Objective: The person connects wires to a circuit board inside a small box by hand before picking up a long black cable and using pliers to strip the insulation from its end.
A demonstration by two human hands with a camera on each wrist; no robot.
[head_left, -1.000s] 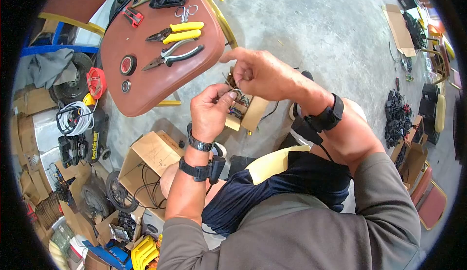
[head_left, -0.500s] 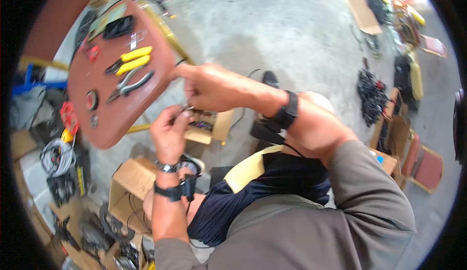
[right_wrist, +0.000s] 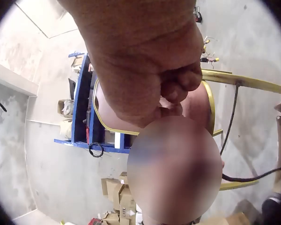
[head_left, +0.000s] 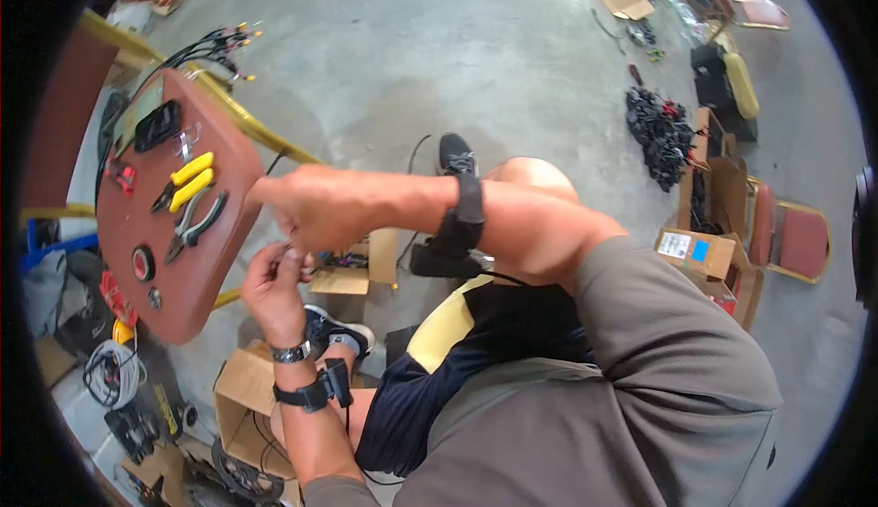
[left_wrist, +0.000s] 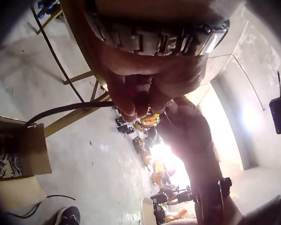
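In the head view my left hand (head_left: 274, 292) is raised beside a brown padded chair seat (head_left: 219, 141), thumb and fingers pinched together. The left wrist view shows those fingers gripping a black cable (left_wrist: 70, 108) that runs off to the left. My right hand (head_left: 320, 205) meets the left fingertips, its fingers curled in at the cable's end, which the hands mostly hide. On the seat lie yellow-handled cutting pliers (head_left: 192, 181), long-nose pliers (head_left: 197, 224), a roll of tape (head_left: 143, 263), a smaller roll (head_left: 155, 299), scissors (head_left: 187, 144) and a red tool (head_left: 122, 176).
Below the hands stands an open cardboard box (head_left: 343, 283) of small wired parts. Another carton (head_left: 242, 397) is by the left leg. Cables (head_left: 206, 50) lie behind the chair, and a black heap (head_left: 660, 137) on the floor at right.
The head view has swung, so the chair and both hands sit further left and lower in it. The right forearm now stretches more level across, with the hands still together.
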